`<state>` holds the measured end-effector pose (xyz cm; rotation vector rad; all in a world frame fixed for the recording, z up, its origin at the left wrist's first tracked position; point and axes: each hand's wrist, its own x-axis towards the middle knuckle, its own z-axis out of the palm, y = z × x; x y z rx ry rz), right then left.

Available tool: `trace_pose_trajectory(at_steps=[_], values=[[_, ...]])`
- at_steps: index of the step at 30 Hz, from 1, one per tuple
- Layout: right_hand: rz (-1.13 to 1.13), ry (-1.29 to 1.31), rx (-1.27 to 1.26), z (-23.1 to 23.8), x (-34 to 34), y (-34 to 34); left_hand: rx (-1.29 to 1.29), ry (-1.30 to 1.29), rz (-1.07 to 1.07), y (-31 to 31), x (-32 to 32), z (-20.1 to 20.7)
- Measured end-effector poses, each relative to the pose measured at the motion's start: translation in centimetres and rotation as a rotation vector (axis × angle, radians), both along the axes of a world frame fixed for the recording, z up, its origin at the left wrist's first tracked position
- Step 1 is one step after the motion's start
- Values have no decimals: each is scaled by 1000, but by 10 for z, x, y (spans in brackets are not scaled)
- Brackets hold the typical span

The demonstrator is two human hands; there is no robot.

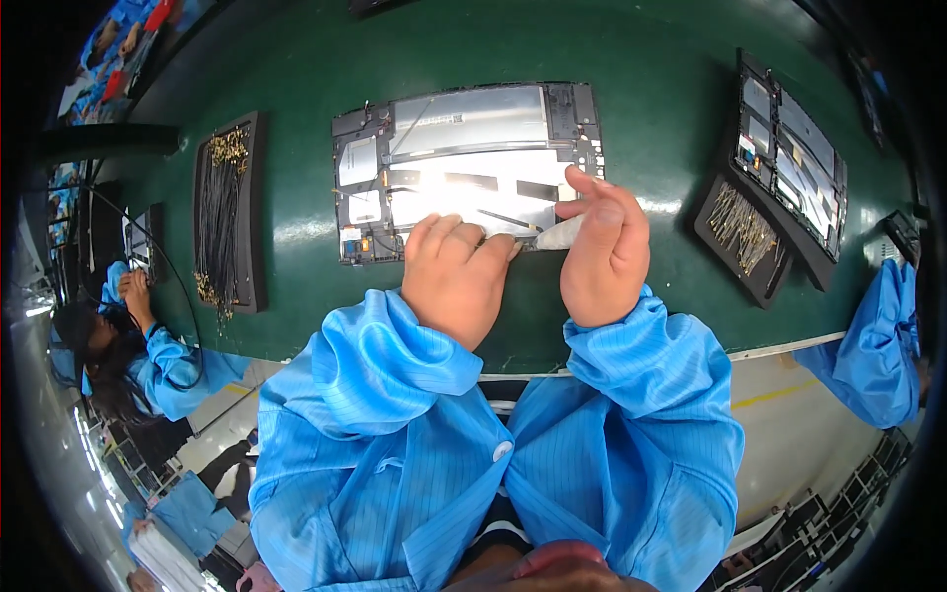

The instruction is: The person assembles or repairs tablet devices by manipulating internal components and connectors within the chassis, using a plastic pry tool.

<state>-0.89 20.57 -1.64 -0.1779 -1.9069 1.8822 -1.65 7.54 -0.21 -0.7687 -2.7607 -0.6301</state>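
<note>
A tablet (469, 118) with its back off lies in front of me, silver battery packs and dark circuit parts exposed. My left hand (456, 276) rests over its near edge, fingers lying on the battery area and thumb side toward the right. My right hand (607, 252) is at the near right corner, its fingers bent and apart from the thumb side. A whitish covering (559, 234), seemingly on a digit of that hand, touches the edge. A thin black cable (508, 219) lies across the battery, one end beside the whitish tip. Glare hides part of the middle.
On the left stands a black tray (258, 217) of black cables (225, 212) with gold ends. At the right, a second opened tablet (794, 148) leans over a black tray (764, 296) with more cables (742, 227). A co-worker (148, 345) sits at left; a blue sleeve (873, 345) shows at right.
</note>
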Motion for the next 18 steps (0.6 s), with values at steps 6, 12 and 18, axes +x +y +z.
trace_pose_trajectory(at_steps=[6,12,18], values=[[17,21,149,2,1,1,-45,-30,-7,0,-1,2],[241,137,677,26,-5,-2,-24,36,-4,-3,5,-2],[348,3,709,20,-13,7,-186,-179,-149,-11,-22,18]])
